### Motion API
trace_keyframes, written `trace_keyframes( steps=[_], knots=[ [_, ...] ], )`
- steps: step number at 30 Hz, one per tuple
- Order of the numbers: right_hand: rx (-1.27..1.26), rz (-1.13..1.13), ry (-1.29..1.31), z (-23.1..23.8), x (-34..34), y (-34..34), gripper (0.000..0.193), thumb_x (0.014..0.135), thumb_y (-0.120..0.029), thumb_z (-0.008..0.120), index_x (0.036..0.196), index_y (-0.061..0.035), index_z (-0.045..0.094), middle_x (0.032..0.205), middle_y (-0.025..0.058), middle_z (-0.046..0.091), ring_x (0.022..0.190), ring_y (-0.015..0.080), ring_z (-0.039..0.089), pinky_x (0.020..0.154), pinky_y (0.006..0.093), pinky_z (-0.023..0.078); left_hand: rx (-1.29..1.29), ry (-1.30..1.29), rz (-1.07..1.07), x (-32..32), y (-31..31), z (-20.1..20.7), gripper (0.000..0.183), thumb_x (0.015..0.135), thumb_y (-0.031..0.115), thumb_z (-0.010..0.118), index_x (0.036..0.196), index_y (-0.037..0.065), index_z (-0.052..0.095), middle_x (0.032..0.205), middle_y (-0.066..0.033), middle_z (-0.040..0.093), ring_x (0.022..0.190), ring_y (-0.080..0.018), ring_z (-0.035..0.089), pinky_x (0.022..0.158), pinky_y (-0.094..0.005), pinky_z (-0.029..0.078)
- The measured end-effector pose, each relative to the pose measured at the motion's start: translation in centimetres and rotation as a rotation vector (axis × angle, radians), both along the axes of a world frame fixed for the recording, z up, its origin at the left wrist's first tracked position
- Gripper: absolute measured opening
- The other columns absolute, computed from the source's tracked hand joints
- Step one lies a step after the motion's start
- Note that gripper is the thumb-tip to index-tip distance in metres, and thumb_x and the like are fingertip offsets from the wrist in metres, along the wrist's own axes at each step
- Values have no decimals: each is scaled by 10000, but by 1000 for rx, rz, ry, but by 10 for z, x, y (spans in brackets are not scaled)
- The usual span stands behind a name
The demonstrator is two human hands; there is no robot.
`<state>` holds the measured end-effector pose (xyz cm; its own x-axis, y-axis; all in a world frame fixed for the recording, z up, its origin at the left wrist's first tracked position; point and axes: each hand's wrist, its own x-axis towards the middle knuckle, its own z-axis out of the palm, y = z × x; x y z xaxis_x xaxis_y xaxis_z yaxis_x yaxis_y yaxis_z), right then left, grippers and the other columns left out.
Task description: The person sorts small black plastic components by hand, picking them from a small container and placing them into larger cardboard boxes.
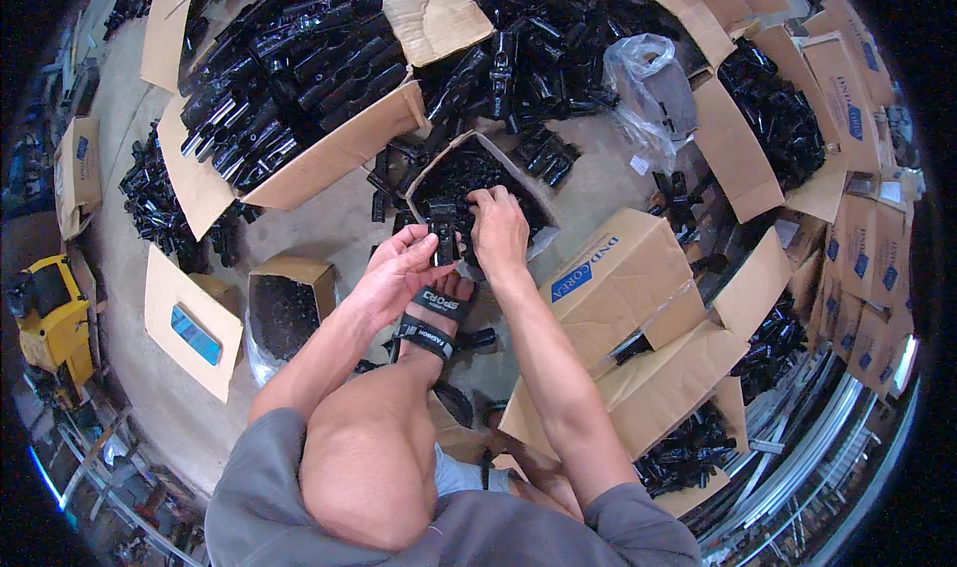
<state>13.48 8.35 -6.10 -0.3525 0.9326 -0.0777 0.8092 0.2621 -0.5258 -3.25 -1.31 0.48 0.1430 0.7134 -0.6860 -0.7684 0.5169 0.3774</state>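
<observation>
Both hands point(399, 268) point(498, 230) hold black bracket point(443, 236).

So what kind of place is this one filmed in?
Probably a small factory or workshop floor used for sorting parts. Open cardboard boxes full of black metal parts lie around on the concrete floor, and both hands hold one black part.

The right hand point(498, 230) hides much of the black part point(443, 236).
</observation>
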Motion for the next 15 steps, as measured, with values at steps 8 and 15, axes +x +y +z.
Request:
trace_keyframes(
  steps=[8, 15],
  knots=[
    [96, -77, -14, 10, -4, -5, 134, 959, -69, 596, 1075, -38, 655, 1010, 169, 665, 949, 381, 663, 832, 455, 546, 7, 8, 73, 1, 0, 1, 187, 1012, 150, 666, 1160, 103, 562, 1188, -57, 700, 1079, -145, 672, 947, -364, 570],
    [-474, -392, 736, 87, -15, -27, 193, 877, -84, 782, 1050, -5, 750, 926, 57, 765, 798, 97, 682, 732, 259, 547, 7, 206, 124, 0, -6, -10, 206, 980, 128, 707, 1111, 144, 549, 1076, -4, 634, 1017, -145, 642, 924, -383, 560]
  ],
)
